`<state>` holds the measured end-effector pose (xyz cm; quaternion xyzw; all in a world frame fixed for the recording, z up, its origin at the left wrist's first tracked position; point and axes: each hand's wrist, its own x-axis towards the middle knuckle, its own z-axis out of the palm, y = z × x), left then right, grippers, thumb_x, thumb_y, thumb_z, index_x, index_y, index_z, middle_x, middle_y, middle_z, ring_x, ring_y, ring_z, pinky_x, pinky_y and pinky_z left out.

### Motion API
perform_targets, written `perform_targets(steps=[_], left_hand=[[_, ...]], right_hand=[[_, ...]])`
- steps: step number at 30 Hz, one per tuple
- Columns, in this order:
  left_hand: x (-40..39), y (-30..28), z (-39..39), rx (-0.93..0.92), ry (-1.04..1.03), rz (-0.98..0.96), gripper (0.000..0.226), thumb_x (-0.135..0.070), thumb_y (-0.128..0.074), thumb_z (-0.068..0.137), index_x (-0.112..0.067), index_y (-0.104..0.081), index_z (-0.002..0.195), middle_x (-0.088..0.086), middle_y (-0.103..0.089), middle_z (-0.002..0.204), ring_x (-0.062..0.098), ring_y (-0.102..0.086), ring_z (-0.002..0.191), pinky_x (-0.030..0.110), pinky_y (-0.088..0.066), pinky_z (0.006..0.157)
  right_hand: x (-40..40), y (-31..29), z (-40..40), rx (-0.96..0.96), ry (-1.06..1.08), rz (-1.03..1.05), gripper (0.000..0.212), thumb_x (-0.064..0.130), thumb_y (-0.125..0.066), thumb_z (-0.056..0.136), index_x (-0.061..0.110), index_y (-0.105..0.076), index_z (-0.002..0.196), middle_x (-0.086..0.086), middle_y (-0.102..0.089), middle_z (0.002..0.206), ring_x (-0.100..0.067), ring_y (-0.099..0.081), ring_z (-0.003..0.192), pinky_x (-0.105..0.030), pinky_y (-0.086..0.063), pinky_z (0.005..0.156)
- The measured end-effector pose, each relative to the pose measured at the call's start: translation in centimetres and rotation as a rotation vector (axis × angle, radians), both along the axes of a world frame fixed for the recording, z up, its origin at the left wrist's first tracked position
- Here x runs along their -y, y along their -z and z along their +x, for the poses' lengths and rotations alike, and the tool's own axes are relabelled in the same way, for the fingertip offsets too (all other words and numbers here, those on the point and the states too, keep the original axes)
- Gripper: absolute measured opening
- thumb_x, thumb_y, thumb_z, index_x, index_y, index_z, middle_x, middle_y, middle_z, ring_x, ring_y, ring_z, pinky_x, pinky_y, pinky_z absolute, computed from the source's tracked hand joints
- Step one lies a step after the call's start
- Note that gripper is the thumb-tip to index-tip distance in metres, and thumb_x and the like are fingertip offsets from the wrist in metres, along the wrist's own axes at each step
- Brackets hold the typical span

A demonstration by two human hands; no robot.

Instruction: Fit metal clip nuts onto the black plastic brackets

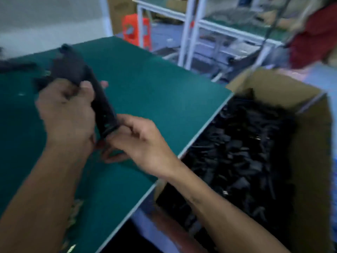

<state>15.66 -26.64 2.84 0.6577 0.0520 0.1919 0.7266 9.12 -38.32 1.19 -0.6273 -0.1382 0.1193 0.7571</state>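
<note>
Left hand (67,114) grips black bracket (87,84) above green table (155,88) | right hand (140,141) pinches bracket's near end | cardboard box (310,161) of black brackets (237,152) stands right | clip nut not discernible, blurred

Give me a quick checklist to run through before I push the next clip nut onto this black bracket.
1. Black bracket held firmly: ok, the left hand grips its upper part and the right hand holds its lower end.
2. Clip nut ready in the right hand's fingers: cannot tell, the picture is blurred and no metal shows there.
3. Clip seat on the bracket's lower end lined up: cannot tell, the fingers cover it.
4. Bracket clear of the green table: ok, it is held above the mat.
5. More brackets within reach: ok, the cardboard box beside the table's right edge is full of black parts.
</note>
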Motion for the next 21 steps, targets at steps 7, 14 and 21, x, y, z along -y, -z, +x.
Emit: perform_targets(steps=[7, 14, 21], left_hand=[[19.5, 2.5, -1.9, 0.014, 0.465, 0.160, 0.007, -0.017, -0.056, 0.094, -0.017, -0.062, 0.092, 0.002, -0.074, 0.085, 0.021, -0.072, 0.078, 0.041, -0.057, 0.069], [30.2, 11.7, -8.5, -0.265, 1.192, 0.631, 0.048, -0.013, -0.052, 0.101, -0.011, -0.044, 0.148, 0.007, -0.061, 0.137, 0.017, -0.057, 0.124, 0.026, -0.040, 0.108], [26.2, 14.0, -10.8, -0.392, 1.579, 0.798, 0.048, -0.029, -0.043, 0.107, -0.023, -0.037, 0.154, -0.006, -0.041, 0.157, 0.014, -0.050, 0.132, 0.031, -0.042, 0.108]], right_hand=[[15.6, 2.5, -4.3, -0.024, 0.455, 0.123, 0.011, 0.008, -0.056, 0.094, 0.002, -0.065, 0.096, -0.014, -0.069, 0.074, -0.020, -0.066, 0.059, -0.024, -0.056, 0.057], [29.3, 11.5, -5.8, -0.471, 1.149, 0.514, 0.019, 0.005, -0.047, 0.098, 0.001, -0.063, 0.088, -0.012, -0.067, 0.068, -0.021, -0.062, 0.061, -0.030, -0.051, 0.063], [39.6, 16.5, -5.8, -0.737, 1.337, 0.320, 0.024, 0.009, -0.037, 0.108, 0.004, -0.052, 0.090, -0.007, -0.056, 0.088, -0.011, -0.056, 0.074, -0.013, -0.051, 0.049]])
